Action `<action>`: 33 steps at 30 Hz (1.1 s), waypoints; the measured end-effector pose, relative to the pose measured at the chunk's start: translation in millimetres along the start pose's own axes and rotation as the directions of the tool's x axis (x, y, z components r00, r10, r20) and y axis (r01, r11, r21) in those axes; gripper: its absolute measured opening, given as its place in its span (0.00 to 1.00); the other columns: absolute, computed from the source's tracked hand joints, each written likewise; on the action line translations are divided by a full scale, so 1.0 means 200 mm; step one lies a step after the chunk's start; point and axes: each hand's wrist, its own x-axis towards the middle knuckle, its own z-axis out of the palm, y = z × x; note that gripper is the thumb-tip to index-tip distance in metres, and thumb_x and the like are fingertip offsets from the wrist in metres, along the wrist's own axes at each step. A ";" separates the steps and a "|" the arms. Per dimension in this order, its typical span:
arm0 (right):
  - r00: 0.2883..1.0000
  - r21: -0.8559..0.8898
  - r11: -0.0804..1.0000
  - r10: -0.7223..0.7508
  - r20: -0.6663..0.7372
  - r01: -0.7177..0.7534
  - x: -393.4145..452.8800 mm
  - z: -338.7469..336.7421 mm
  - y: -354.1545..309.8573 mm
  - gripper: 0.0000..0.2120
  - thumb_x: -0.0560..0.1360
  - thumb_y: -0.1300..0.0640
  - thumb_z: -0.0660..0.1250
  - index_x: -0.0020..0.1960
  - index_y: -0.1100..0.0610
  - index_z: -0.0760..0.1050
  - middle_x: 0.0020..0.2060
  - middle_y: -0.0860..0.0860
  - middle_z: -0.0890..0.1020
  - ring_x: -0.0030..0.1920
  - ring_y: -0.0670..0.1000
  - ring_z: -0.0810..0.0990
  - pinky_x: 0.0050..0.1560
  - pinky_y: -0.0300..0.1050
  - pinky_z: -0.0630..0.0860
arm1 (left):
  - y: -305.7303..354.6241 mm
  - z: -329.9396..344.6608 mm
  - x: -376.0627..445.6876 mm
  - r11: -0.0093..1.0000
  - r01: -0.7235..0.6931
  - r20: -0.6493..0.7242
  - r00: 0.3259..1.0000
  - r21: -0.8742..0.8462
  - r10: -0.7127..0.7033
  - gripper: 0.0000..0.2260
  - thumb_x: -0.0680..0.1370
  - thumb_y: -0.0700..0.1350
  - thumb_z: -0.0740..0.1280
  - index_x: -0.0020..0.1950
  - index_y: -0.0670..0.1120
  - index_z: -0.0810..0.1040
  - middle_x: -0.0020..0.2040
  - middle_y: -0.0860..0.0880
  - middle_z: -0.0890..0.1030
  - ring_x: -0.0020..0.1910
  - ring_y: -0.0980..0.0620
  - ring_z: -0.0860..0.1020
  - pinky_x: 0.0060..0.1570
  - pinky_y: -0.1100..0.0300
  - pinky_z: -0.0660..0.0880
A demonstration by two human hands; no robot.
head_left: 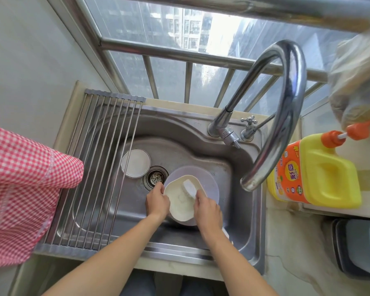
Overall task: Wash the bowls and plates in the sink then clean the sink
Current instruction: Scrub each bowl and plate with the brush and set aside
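Observation:
In the steel sink (201,146) my left hand (157,202) grips the left rim of a cream bowl (179,201), tilted toward me. My right hand (207,210) holds a white sponge (189,186) against the bowl's inside. The cream bowl sits over a pale translucent bowl (205,176) lying on the sink floor. A small white plate (135,163) lies flat at the sink's left, beside the drain strainer (155,177).
A roll-up metal drying rack (100,167) spans the sink's left side. A red checked cloth (24,189) hangs at the far left. The curved faucet (282,103) arches over the right. A yellow detergent bottle (314,171) stands on the right counter.

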 end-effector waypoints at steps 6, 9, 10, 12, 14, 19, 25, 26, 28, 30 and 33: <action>0.978 -0.002 1.000 0.009 0.206 -0.009 -0.11 -0.04 0.05 0.06 0.79 0.55 0.59 0.53 0.49 0.73 0.50 0.55 0.82 0.52 0.63 0.80 0.48 0.51 0.75 | 0.03 -0.02 -0.01 0.999 0.038 0.002 0.999 0.000 -0.038 0.09 0.70 0.31 0.57 0.42 0.44 0.67 0.36 0.44 0.75 0.35 0.43 0.68 0.30 0.55 0.64; 0.980 0.071 0.997 -0.052 0.193 0.039 -0.11 0.01 0.01 0.06 0.78 0.54 0.60 0.54 0.49 0.73 0.49 0.55 0.83 0.52 0.62 0.79 0.47 0.50 0.75 | 0.03 -0.01 -0.01 1.000 0.026 -0.001 1.000 0.007 -0.026 0.09 0.70 0.31 0.58 0.42 0.44 0.67 0.36 0.45 0.75 0.35 0.43 0.69 0.30 0.56 0.64; 0.988 0.084 0.995 -0.058 0.145 0.047 -0.09 0.02 -0.01 0.05 0.79 0.54 0.60 0.54 0.49 0.73 0.48 0.55 0.82 0.51 0.63 0.79 0.46 0.51 0.75 | 0.03 -0.01 -0.01 1.000 0.019 -0.002 1.000 0.010 -0.019 0.08 0.71 0.31 0.58 0.42 0.44 0.67 0.36 0.45 0.75 0.35 0.43 0.69 0.30 0.55 0.64; 0.996 0.103 0.992 -0.073 0.056 0.067 -0.04 0.04 -0.04 0.03 0.80 0.53 0.60 0.53 0.49 0.71 0.45 0.56 0.82 0.48 0.64 0.79 0.43 0.52 0.74 | 0.02 -0.01 -0.01 1.000 0.005 0.002 1.000 0.004 -0.005 0.09 0.70 0.31 0.58 0.41 0.45 0.66 0.36 0.45 0.75 0.35 0.43 0.69 0.30 0.55 0.63; 0.998 0.064 0.996 -0.065 -0.004 0.065 0.01 0.03 -0.03 0.02 0.82 0.54 0.57 0.53 0.50 0.68 0.43 0.56 0.81 0.46 0.65 0.79 0.42 0.53 0.76 | 0.02 -0.01 -0.01 1.000 0.012 0.006 1.000 -0.013 -0.012 0.09 0.70 0.31 0.58 0.40 0.45 0.65 0.36 0.44 0.74 0.34 0.43 0.68 0.29 0.56 0.63; 0.998 -0.117 0.993 0.038 0.053 -0.031 -0.02 -0.06 0.04 0.08 0.81 0.62 0.55 0.55 0.51 0.66 0.46 0.57 0.81 0.49 0.63 0.80 0.41 0.50 0.69 | 0.04 -0.03 -0.01 0.998 0.056 0.015 0.998 -0.016 -0.056 0.08 0.71 0.31 0.58 0.43 0.43 0.67 0.38 0.44 0.76 0.33 0.45 0.69 0.29 0.56 0.65; 0.975 -0.011 0.999 -0.029 0.219 0.032 -0.11 -0.02 -0.04 0.07 0.78 0.59 0.59 0.54 0.51 0.73 0.51 0.56 0.82 0.54 0.64 0.79 0.49 0.51 0.74 | 0.05 -0.02 -0.02 0.998 0.051 0.009 0.999 0.029 -0.051 0.09 0.70 0.30 0.57 0.42 0.44 0.67 0.36 0.45 0.74 0.35 0.42 0.69 0.33 0.53 0.63; 0.982 0.015 0.999 -0.049 0.183 0.047 -0.09 0.00 -0.05 0.07 0.78 0.57 0.59 0.54 0.51 0.73 0.50 0.56 0.82 0.52 0.64 0.79 0.49 0.52 0.75 | 0.05 -0.02 -0.02 0.999 0.045 0.009 0.999 0.030 -0.045 0.09 0.70 0.30 0.58 0.42 0.44 0.67 0.36 0.45 0.74 0.36 0.42 0.69 0.33 0.53 0.62; 0.991 0.052 0.995 -0.088 0.097 0.084 -0.04 0.03 -0.06 0.04 0.80 0.54 0.58 0.54 0.50 0.71 0.47 0.56 0.82 0.50 0.65 0.79 0.46 0.53 0.76 | 0.04 -0.02 -0.02 0.999 0.032 0.012 0.999 0.025 -0.033 0.08 0.70 0.31 0.58 0.42 0.43 0.67 0.36 0.45 0.75 0.36 0.42 0.69 0.33 0.53 0.62; 0.993 0.025 0.994 -0.112 0.029 0.111 0.02 0.05 -0.04 0.03 0.82 0.52 0.57 0.53 0.50 0.68 0.44 0.56 0.81 0.48 0.65 0.80 0.43 0.53 0.76 | 0.02 -0.01 -0.01 0.999 0.029 0.005 1.000 0.017 -0.029 0.08 0.70 0.31 0.58 0.42 0.43 0.67 0.36 0.44 0.75 0.36 0.41 0.70 0.33 0.52 0.63; 0.996 -0.045 0.996 -0.084 -0.042 0.082 0.07 -0.01 0.06 0.05 0.84 0.52 0.55 0.55 0.49 0.69 0.44 0.55 0.82 0.47 0.64 0.81 0.40 0.51 0.71 | 0.02 -0.02 0.01 0.999 0.027 -0.015 1.000 0.018 -0.027 0.07 0.70 0.32 0.58 0.43 0.43 0.68 0.37 0.43 0.76 0.36 0.42 0.70 0.33 0.52 0.63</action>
